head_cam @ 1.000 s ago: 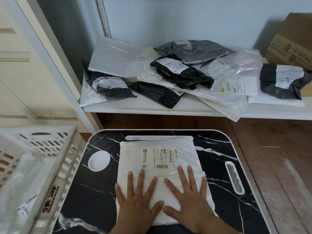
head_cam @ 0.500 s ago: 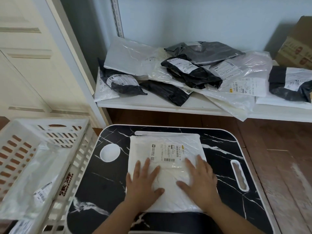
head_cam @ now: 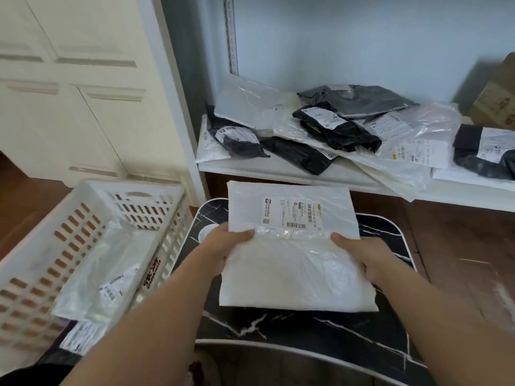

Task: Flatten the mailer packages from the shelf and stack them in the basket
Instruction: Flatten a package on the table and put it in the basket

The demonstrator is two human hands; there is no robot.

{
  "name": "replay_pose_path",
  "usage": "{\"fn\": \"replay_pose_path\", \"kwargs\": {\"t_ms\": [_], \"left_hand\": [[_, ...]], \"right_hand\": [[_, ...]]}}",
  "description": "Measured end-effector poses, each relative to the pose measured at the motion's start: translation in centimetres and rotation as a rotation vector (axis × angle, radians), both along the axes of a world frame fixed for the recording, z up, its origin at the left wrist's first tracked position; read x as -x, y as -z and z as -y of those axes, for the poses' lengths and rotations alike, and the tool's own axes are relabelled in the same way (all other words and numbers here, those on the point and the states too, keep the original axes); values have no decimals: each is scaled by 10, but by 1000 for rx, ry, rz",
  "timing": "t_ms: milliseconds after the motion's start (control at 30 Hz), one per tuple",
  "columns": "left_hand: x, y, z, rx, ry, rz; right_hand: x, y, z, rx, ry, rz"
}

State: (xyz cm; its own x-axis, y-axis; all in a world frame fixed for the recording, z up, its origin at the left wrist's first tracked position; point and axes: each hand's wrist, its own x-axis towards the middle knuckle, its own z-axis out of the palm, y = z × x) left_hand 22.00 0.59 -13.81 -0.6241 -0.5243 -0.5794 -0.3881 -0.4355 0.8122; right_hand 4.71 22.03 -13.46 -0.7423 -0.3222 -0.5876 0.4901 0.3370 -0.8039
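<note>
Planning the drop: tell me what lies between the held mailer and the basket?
Head view: only the left hand and bare table separate mailer from basket.

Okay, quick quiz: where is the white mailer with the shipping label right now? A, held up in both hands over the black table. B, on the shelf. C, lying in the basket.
A: the left hand and right hand grip the white mailer by its sides above the black table.

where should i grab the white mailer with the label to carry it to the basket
Grip the white mailer at its two side edges near mid-length, one hand from each side, thumbs on top. It is wide, flat and limp, so two-sided support keeps it from folding.
</note>
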Motion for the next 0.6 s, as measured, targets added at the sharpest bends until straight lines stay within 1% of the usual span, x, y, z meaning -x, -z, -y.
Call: {"fn": "replay_pose_path", "kwargs": {"t_ms": [33,100,167,200,300,433,500,600], "left_hand": [[-2,-13,2,24,66,-61],[-9,-40,7,94,179,-125],[-21,-65,21,183,205,-194],[-31,-75,32,236,185,-245],[-75,-107,76,356,105,-340],[-163,-130,139,389,-112,-367],[-211,-124,164,370,-231,-359],[-277,-91,190,292,-411,-359]], "right_hand": [[-1,-12,4,38,-17,-12],[-5,-35,17,76,-47,-67],[-10,-56,36,124,-63,-106],[-14,-65,49,154,-82,-121],[-37,-94,104,232,-187,-191],[-88,-118,192,293,-449,-261],[-120,-120,232,281,-568,-334],[-166,-102,286,207,-755,-399]]}}
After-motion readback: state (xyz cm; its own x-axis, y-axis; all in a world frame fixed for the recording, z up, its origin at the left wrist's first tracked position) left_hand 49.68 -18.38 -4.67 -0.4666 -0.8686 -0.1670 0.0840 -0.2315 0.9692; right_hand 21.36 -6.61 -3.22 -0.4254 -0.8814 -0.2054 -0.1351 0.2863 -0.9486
